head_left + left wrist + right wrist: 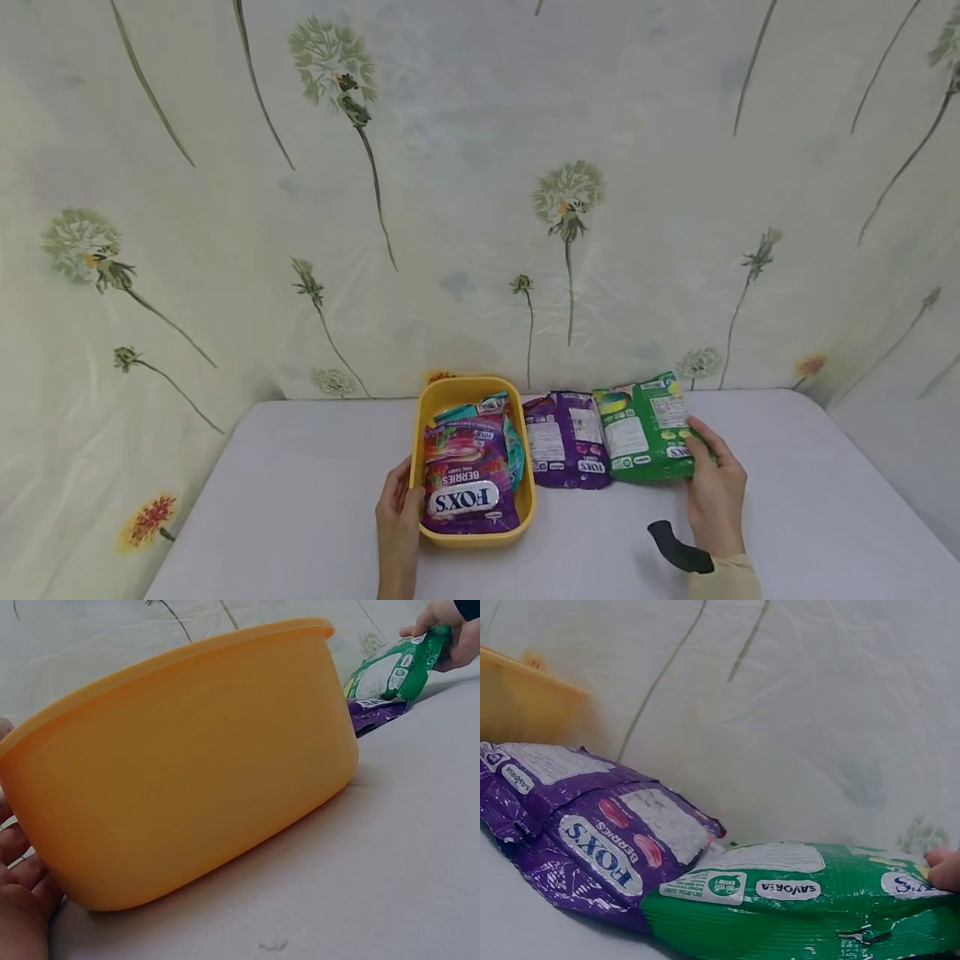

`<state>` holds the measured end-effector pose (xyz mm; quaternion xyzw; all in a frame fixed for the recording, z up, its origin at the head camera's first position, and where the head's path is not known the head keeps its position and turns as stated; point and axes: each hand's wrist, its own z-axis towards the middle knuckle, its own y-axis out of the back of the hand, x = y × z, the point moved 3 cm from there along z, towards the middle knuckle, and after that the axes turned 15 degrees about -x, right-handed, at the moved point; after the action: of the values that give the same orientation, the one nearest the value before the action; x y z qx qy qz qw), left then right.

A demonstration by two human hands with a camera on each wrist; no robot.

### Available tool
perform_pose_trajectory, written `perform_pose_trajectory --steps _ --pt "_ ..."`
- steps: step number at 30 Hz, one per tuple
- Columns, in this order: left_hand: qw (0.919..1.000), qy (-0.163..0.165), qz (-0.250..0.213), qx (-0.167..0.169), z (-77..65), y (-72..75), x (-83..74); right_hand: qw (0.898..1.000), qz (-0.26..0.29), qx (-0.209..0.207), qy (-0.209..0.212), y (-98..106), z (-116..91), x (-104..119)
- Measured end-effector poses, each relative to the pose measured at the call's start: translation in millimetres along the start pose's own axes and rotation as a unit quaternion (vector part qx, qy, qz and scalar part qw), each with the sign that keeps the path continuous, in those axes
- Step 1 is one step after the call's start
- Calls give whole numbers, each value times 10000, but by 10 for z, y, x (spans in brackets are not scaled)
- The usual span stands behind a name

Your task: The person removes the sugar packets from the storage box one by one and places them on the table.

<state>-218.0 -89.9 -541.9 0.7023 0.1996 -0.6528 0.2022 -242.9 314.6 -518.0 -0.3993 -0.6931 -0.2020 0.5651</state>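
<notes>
My left hand [399,508] grips the left side of a yellow tub [187,772], thumb over the rim and fingers along the outer wall. In the tub lie a purple Fox's Berries candy bag [468,467] and, partly under it, teal candy packaging [514,450]. My right hand [716,492] pinches the right edge of a green Fox's candy bag [647,429]. Its left edge touches a second purple candy bag [600,825], which lies back side up just right of the tub. The right thumb lies on top of the green bag; some fingers are hidden beneath it.
A white-covered table [315,500] carries everything. Behind it hangs a pale curtain [465,208] printed with dandelions, close to the back of the tub and bags. A black curved strap end [678,548] sticks out at the right wrist.
</notes>
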Motion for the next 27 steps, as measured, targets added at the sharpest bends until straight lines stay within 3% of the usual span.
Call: perform_pose_trajectory --steps 4,6,11,16,21,27 --pt "10000 18 39 -9 8 -7 -2 9969 -708 -232 266 15 28 -15" --pt "10000 34 60 -22 8 -8 1 9895 -1264 -327 618 31 40 -19" --pt "9999 53 106 -61 5 -10 3 9553 -2368 -455 1712 61 63 -24" --pt "9999 70 135 -80 -2 -2 -2 9208 -3058 -497 2370 76 68 -17" --pt "9999 85 103 -106 -2 1 -4 8991 -3479 -485 2612 83 61 -7" --pt "9999 97 108 -76 -16 -6 -21 8842 -3800 -332 2696 89 81 -19"
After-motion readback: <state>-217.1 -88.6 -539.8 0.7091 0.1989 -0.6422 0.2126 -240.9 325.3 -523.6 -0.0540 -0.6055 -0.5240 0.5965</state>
